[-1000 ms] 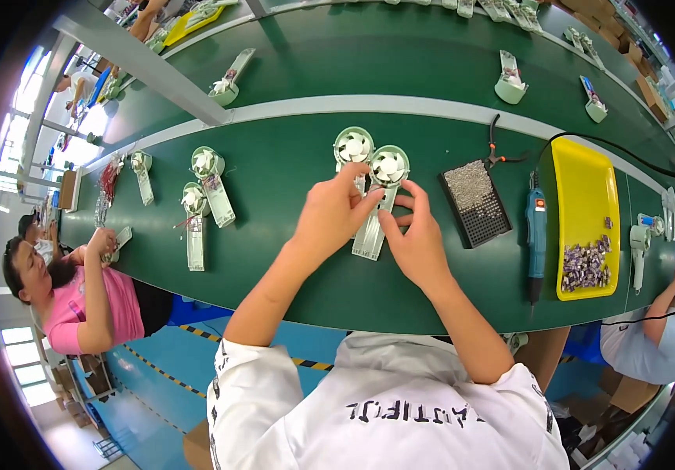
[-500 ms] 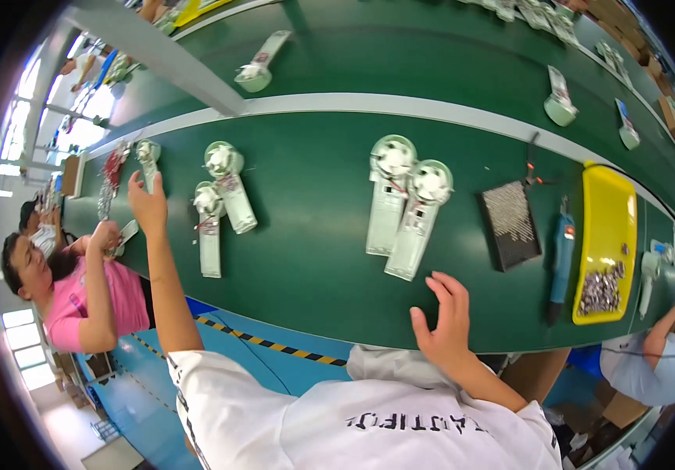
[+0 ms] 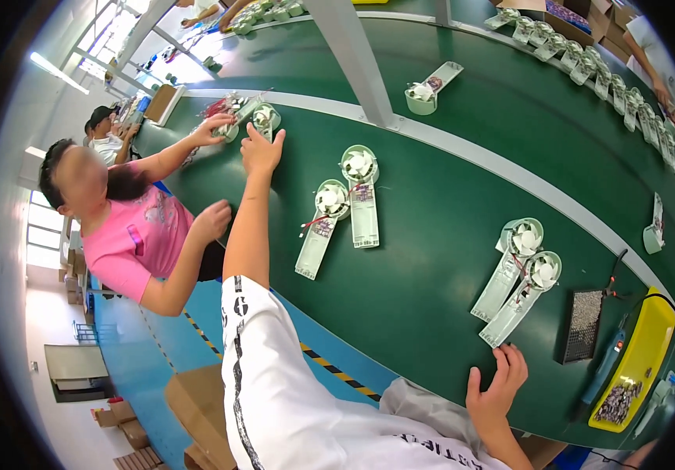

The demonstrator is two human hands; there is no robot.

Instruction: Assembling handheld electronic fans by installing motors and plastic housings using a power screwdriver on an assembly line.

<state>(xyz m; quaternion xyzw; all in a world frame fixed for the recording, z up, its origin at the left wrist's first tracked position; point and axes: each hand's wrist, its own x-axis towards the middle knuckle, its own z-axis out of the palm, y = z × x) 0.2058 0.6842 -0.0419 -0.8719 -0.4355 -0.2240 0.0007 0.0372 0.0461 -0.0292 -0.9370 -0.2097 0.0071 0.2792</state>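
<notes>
At the far left of the bench, my left hand (image 3: 261,153) reaches out with fingers apart around the lower end of a pale green handheld fan housing (image 3: 266,117). Whether the fingers touch it cannot be made out. My right hand (image 3: 499,389) rests at the front edge, fingers apart and holding nothing. Just beyond its fingertips lie two overlapping open fan housings, an upper one (image 3: 502,278) and a lower one (image 3: 514,309), with white blades and wires showing. Another pair lies mid-bench, one housing (image 3: 365,211) beside a tilted one (image 3: 315,243).
A co-worker in pink has a hand (image 3: 214,129) at another fan housing (image 3: 232,131). At the right are a black screw tray (image 3: 584,325), a blue electric screwdriver (image 3: 608,360) and a yellow tray (image 3: 651,337) with small metal parts. A grey post (image 3: 353,63) rises behind the bench.
The view has swung left. My left hand remains by the far-left housing. The co-worker's one hand has moved up to a fan housing near mine. My right hand stays at the edge.
</notes>
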